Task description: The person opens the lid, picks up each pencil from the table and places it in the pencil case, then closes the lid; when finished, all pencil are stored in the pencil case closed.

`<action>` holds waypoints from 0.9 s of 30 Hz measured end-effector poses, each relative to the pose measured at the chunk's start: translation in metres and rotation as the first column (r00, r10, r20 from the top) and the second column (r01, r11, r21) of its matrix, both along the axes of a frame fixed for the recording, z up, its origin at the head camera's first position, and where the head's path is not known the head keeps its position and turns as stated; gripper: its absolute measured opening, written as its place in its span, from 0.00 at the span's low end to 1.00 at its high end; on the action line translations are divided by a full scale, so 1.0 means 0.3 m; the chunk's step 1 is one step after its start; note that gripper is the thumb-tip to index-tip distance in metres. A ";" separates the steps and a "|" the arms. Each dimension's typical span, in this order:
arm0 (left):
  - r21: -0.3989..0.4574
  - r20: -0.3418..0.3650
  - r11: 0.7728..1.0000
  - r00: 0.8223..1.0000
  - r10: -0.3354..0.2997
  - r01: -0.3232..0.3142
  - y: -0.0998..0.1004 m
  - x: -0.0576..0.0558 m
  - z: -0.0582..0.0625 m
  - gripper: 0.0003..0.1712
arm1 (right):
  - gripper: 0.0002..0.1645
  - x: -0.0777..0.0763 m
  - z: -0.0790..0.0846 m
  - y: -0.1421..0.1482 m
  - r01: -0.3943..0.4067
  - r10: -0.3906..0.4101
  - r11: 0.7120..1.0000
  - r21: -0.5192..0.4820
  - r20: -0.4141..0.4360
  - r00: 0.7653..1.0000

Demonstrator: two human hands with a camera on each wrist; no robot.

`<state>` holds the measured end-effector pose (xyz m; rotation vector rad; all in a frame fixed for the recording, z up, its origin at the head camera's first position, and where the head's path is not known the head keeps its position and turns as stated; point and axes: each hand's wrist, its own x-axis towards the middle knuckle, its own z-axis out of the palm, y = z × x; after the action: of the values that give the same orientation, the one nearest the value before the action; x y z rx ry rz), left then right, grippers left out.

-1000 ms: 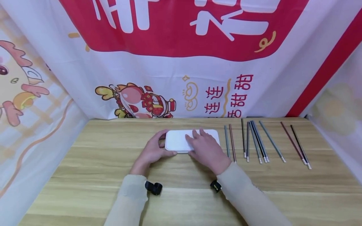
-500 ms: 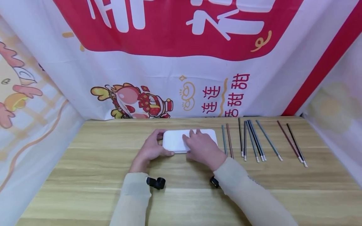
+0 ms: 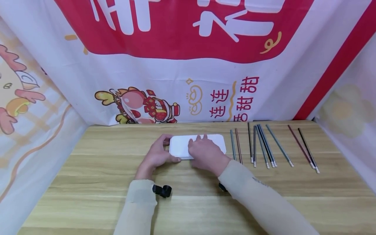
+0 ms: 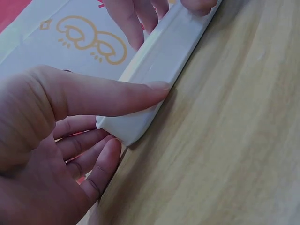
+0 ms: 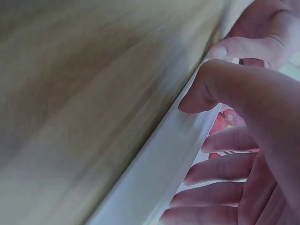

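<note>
A flat white box (image 3: pixel 179 146) with rounded corners lies on the table near its back edge. My left hand (image 3: pixel 157 152) grips its left end, the thumb along the front side and the fingers round the end, as the left wrist view shows. Over the box's middle and right part is my right hand (image 3: pixel 207 154), fingers across the top and thumb against the front side (image 5: pixel 145 173). The right wrist view has the right thumb close beside the left one. Part of the box's top is hidden under the right hand.
Right of the box, several pencils with white eraser ends lie on the wooden table (image 3: pixel 97 182): a teal pencil (image 3: pixel 233 143) and a reddish one (image 3: pixel 238 145) closest, then a dark blue group (image 3: pixel 266 145), farther a dark red pencil (image 3: pixel 300 146). A printed cloth (image 3: pixel 164 71) hangs behind.
The right hand has slid slightly left along the top of the box, its fingers drawn in a little. The left hand keeps its grip. The head view has shifted slightly.
</note>
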<state>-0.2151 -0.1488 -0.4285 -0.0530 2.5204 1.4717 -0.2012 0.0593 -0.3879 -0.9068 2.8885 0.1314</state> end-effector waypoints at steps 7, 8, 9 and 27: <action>-0.023 -0.035 1.000 0.999 -0.004 0.003 0.004 0.004 -0.012 0.53 | 0.28 -0.001 -0.003 -0.022 -0.078 0.081 0.994 0.081 -0.026 0.996; -0.027 -0.036 1.000 0.999 -0.006 0.005 0.005 0.004 -0.013 0.53 | 0.28 -0.002 -0.006 -0.022 -0.089 0.093 0.992 0.087 -0.035 0.995; -0.033 -0.038 0.999 0.999 -0.008 0.007 0.006 0.004 -0.013 0.53 | 0.27 -0.002 -0.008 -0.022 -0.101 0.105 0.991 0.092 -0.046 0.993; -0.038 -0.031 0.999 0.999 -0.021 0.020 0.007 0.012 -0.006 0.54 | 0.22 0.003 -0.016 0.026 -0.108 0.107 0.994 0.009 -0.199 0.974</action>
<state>-0.2114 -0.1468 -0.4302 -0.0099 2.5659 1.4290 -0.2004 0.0670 -0.3927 -1.1111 3.0201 0.2432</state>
